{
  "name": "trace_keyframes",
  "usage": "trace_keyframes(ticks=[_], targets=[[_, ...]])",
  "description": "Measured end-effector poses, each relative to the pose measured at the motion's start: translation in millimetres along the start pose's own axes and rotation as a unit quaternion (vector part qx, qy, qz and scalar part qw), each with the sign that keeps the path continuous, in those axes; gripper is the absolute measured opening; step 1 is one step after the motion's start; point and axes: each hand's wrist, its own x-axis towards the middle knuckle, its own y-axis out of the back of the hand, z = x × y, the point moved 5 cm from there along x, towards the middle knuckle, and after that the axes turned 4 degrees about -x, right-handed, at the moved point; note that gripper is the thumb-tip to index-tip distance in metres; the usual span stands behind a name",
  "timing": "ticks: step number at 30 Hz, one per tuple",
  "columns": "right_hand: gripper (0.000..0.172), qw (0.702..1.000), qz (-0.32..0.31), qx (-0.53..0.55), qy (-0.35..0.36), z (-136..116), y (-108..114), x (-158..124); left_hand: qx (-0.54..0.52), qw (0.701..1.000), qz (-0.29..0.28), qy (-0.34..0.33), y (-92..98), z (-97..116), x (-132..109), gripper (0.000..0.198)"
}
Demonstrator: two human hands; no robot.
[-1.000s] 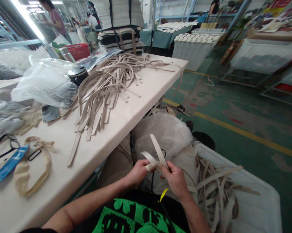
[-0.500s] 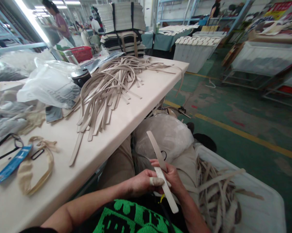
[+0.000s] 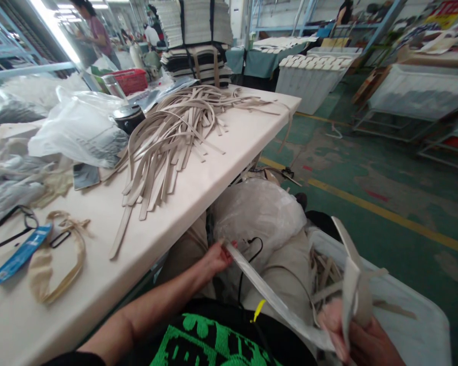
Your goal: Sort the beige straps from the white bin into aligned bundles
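Observation:
A long beige strap (image 3: 353,284) stands bent up out of my right hand (image 3: 360,330), which is closed around it at the lower right, above the bin. A pale, slightly shiny strip (image 3: 267,291) stretches across my lap from that hand to my left hand (image 3: 218,257). My left fingers are closed on its far end, near the table edge. Whether strip and strap are one piece I cannot tell. On the table (image 3: 198,190) lies a big heap of similar beige straps (image 3: 168,137), their ends hanging toward me.
A white plastic bin (image 3: 423,310) with loose straps stands at my right. Clear plastic (image 3: 259,208) covers part of my lap. Glasses (image 3: 11,223), a blue packet (image 3: 21,254), a fabric band (image 3: 41,272), plastic bags (image 3: 76,127) and a dark mug (image 3: 128,117) lie on the table.
My hands, close together before, are now wide apart. The right has swung right with the beige strap, and the left has moved slightly left and up, the pale strip drawn out between them.

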Motion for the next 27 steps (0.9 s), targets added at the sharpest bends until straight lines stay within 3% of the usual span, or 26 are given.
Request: trace_keyframes(ticks=[3, 6, 8, 11, 17, 23, 27], targets=[[0.049, 0.999, -0.019, 0.017, -0.040, 10, 1, -1, -0.018, 0.998, -0.008, -0.064, -16.4, 17, 1, 0.012], [0.050, 0.997, 0.026, -0.002, -0.076, 19, -14, 19, -0.006, 0.992, -0.041, -0.117, -30.3, 22, -13, 0.027], [0.051, 0.996, 0.046, -0.016, -0.080, 24, -32, 38, 0.047, 0.983, -0.098, -0.151, -39.7, 19, -30, 0.038], [0.054, 0.997, 0.024, -0.045, -0.062, 30, -62, 69, 0.149, 0.950, -0.205, -0.182, -52.6, 5, -59, 0.048], [0.056, 0.998, 0.019, -0.057, -0.019, 36, -95, 106, 0.210, 0.890, -0.363, -0.176, -68.5, -19, -94, 0.041], [0.049, 0.995, 0.018, -0.095, 0.019, 33, -106, 109, 0.303, 0.855, -0.359, -0.219, -75.1, -20, -103, 0.051], [0.045, 0.986, 0.039, -0.157, 0.036, 33, -102, 104, 0.344, 0.839, -0.339, -0.249, -71.7, -17, -100, 0.047]])
